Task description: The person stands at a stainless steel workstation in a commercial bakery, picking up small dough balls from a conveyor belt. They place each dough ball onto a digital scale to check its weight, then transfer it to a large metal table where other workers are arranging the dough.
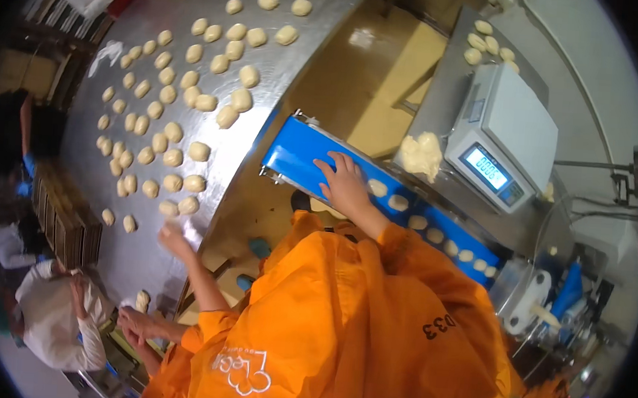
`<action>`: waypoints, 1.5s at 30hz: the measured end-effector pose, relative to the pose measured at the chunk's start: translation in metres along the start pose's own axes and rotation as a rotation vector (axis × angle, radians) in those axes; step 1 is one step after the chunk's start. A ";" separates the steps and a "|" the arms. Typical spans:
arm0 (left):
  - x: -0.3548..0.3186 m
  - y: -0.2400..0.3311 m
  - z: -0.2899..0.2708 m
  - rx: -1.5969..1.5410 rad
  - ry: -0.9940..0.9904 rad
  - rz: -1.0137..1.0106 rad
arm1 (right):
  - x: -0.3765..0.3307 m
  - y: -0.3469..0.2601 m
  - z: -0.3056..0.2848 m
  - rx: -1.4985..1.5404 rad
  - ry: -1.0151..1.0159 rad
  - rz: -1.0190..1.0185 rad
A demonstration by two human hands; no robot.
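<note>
Dough rounds lie in a row along a blue conveyor belt, from mid-frame toward the lower right. Over the belt's left part, the person's right hand has its fingers loosely spread, clasping nothing visible. Left of centre, the blurred left hand is near dough balls on a steel table; whether it grasps anything, one cannot tell. Farther off, at upper right, a white scale stands beside a dough lump.

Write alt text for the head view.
Right hand over a blue belt carrying dough pieces; left hand, blurred, near dough balls scattered across a metal table. The person wears an orange top; a white scale stands at right.
</note>
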State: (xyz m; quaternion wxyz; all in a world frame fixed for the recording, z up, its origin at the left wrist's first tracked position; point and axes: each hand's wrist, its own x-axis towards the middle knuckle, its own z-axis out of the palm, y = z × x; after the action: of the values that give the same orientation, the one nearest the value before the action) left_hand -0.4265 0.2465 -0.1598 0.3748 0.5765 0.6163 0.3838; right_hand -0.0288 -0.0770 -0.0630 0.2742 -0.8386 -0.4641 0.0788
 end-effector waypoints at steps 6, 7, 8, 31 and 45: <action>-0.006 0.076 0.019 1.416 0.687 0.441 | -0.022 0.074 0.051 0.025 -0.082 0.224; -0.007 0.098 0.035 1.208 0.506 0.623 | -0.025 0.063 0.029 0.168 0.037 0.290; -0.012 0.125 0.059 0.989 0.325 0.774 | -0.021 0.042 -0.010 0.306 0.156 0.347; -0.285 0.173 0.346 0.303 -1.513 0.612 | -0.191 0.132 0.011 -0.196 0.088 0.380; -0.289 0.116 0.348 0.167 -1.479 0.301 | -0.152 0.129 -0.337 0.208 0.723 0.313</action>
State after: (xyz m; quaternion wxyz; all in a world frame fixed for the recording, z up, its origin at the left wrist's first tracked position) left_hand -0.0468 -0.0234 -0.1971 0.5890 0.7880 0.1464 -0.1035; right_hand 0.1120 -0.3859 0.1315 0.4880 -0.8404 -0.1941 -0.1339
